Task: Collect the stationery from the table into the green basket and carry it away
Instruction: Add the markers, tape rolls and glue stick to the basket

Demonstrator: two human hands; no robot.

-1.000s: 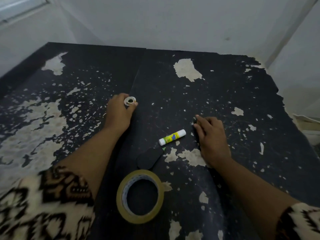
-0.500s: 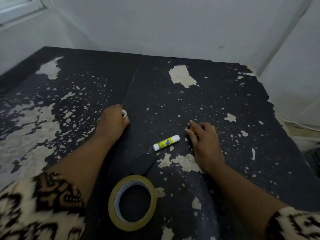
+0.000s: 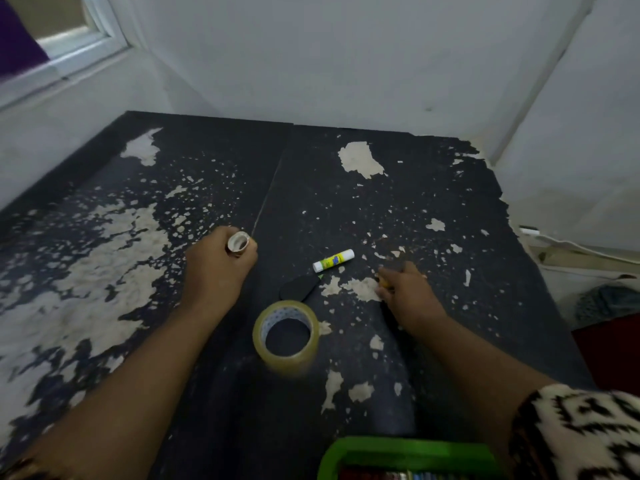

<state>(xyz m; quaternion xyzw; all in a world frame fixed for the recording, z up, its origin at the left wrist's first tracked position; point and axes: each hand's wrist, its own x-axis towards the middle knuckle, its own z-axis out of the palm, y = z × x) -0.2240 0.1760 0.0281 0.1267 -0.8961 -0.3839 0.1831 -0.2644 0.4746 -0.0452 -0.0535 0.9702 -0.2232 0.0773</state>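
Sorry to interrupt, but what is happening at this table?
A person is gathering stationery. Their left hand holds a small tape roll; their right hand grips a small yellow-tipped item I cannot identify. A glue stick, a black oval object and a large tape roll lie on the table, with the green basket nearest the person.

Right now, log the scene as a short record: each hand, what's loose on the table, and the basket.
left hand: grips a small tape roll
right hand: pinches a small yellowish thing, mostly hidden
loose on table: glue stick, black oval piece, big tape roll
green basket: at the near edge by the right arm, with items inside
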